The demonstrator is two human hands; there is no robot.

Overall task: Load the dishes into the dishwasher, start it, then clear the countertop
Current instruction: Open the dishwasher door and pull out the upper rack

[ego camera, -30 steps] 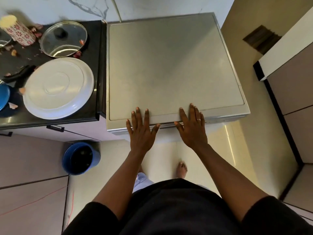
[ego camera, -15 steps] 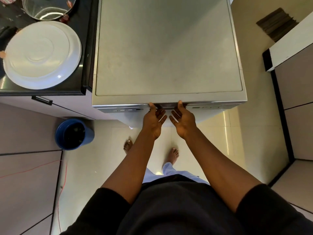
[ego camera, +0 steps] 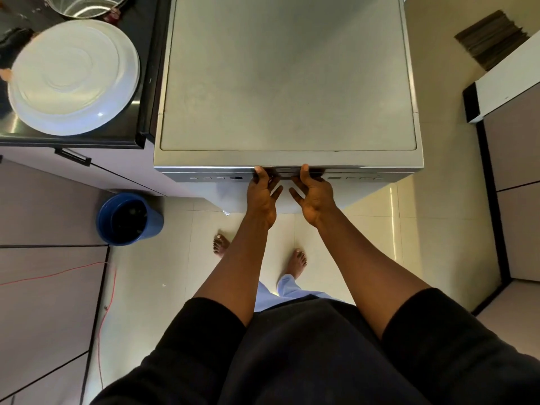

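Observation:
A silver dishwasher [ego camera: 286,83] stands in front of me, its door closed and its flat top bare. My left hand [ego camera: 261,194] and my right hand [ego camera: 314,195] sit side by side at the middle of the front top edge. Both thumbs lie on the top lip and the fingers curl under the door handle recess [ego camera: 287,173]. A large white plate [ego camera: 74,76] lies upside down on the dark countertop [ego camera: 128,133] to the left. Behind it is a steel pot [ego camera: 84,5], cut off by the frame.
A blue bin [ego camera: 128,219] stands on the tiled floor below the counter, left of my feet. A red cable [ego camera: 102,302] runs along the floor at left. Cabinet fronts line the left and right sides. A dark mat [ego camera: 493,39] lies at the far right.
Both hands slid off the dishwasher's top, where they lay flat, down to its front edge, and now grip the handle. My view has moved closer and lower.

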